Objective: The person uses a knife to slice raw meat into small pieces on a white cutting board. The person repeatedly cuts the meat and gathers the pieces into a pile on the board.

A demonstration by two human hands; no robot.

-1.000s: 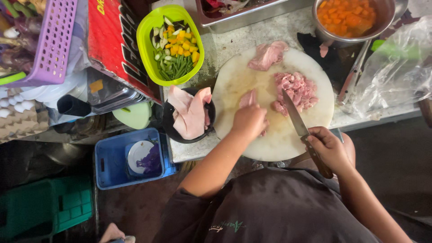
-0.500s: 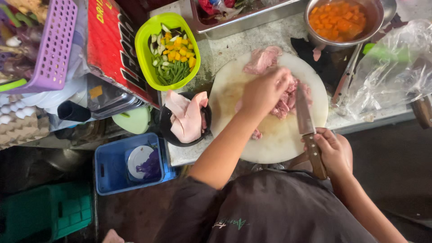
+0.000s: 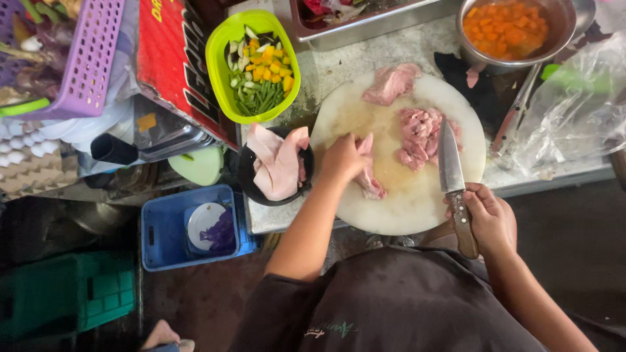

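**Hands on meat and knife at the board**

The left hand (image 3: 343, 158) is pressing down on a strip of raw meat (image 3: 368, 176), fingers closed over its upper end, on the round white board (image 3: 398, 208). The right hand (image 3: 490, 218) is gripping the knife (image 3: 453, 182) by its wooden handle, blade lying flat beside the chopped pile (image 3: 420, 135). A larger piece (image 3: 390, 83) is sitting at the board's far edge. A black bowl (image 3: 246, 171) of pale cuts is standing just left of the board.

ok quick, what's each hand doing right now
Left hand: closed on a strip of raw meat on the cutting board.
Right hand: closed around the knife handle.
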